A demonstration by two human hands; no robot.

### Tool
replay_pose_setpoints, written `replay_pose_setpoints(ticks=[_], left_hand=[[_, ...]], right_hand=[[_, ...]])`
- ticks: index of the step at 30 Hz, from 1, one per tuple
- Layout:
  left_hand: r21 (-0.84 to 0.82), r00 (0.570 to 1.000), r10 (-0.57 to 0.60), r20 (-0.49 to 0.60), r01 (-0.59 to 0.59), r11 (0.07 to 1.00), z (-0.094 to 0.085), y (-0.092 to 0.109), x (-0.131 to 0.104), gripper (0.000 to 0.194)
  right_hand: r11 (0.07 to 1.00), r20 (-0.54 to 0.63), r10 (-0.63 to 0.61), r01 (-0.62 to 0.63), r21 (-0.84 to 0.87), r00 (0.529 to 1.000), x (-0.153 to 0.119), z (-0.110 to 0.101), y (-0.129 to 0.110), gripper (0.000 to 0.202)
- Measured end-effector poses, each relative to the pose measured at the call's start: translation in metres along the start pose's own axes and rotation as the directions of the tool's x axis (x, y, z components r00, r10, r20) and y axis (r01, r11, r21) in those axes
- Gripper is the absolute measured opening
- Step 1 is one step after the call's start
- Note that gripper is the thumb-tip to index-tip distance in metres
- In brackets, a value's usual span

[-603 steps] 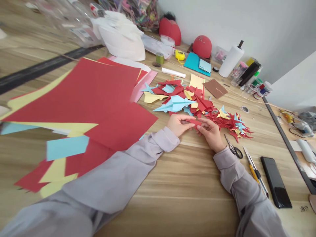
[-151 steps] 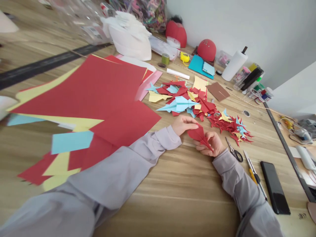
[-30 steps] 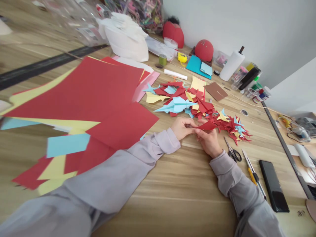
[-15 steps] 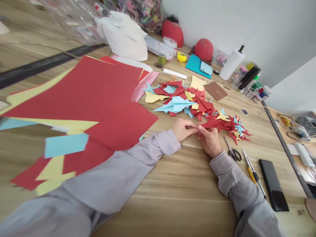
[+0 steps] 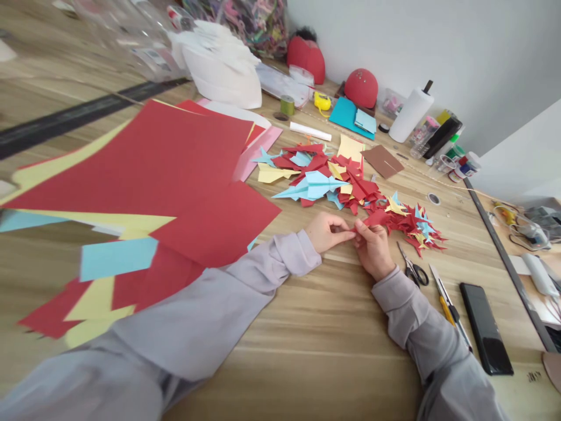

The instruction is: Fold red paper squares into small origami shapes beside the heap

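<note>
Both hands meet over the table in front of a heap of small folded paper pieces [image 5: 363,190], red, blue and yellow, with a light blue paper plane [image 5: 313,186] lying on it. My left hand [image 5: 328,232] is closed in a pinch, thumb against fingers, on the near end of a small folded red paper [image 5: 376,218]. The thumb and fingers of my right hand [image 5: 373,248] grip that same paper from the right. Fingers cover much of it, so its full shape is hidden.
Large red and yellow sheets [image 5: 144,158] spread over the left side. Scissors [image 5: 415,272], a yellow utility knife [image 5: 449,309] and a black phone [image 5: 485,328] lie to the right. At the back stand a white bottle [image 5: 412,114], a tape measure [image 5: 322,102] and several jars.
The fingertips have shifted slightly on the red paper, and the right thumb now sits more upright. Less of the paper shows above the right hand. Everything else stays put.
</note>
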State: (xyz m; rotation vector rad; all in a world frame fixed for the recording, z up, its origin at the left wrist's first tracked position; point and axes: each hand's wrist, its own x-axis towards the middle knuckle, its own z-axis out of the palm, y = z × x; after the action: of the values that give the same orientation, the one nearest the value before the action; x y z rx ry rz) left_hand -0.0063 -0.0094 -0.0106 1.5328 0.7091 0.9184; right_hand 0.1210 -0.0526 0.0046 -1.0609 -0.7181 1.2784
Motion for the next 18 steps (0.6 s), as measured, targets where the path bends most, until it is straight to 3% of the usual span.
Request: replay_pose_setpoints(ticks=[11,18], left_hand=[[-0.040,0.996,-0.077,-0.050,0.075,0.996,0.0003,0.0037,0.0011,0.017],[-0.175,0.998,-0.044,0.037,0.050,0.983,-0.0007,0.0052,0.0015,0.019]], right_hand=[[0.999,0.045,-0.024,0.026,-0.032,0.999,0.0049,-0.0022,0.0029,0.028],[0.999,0.072,-0.010,0.013,-0.032,0.997,0.0052,-0.0065,0.0052,0.029]])
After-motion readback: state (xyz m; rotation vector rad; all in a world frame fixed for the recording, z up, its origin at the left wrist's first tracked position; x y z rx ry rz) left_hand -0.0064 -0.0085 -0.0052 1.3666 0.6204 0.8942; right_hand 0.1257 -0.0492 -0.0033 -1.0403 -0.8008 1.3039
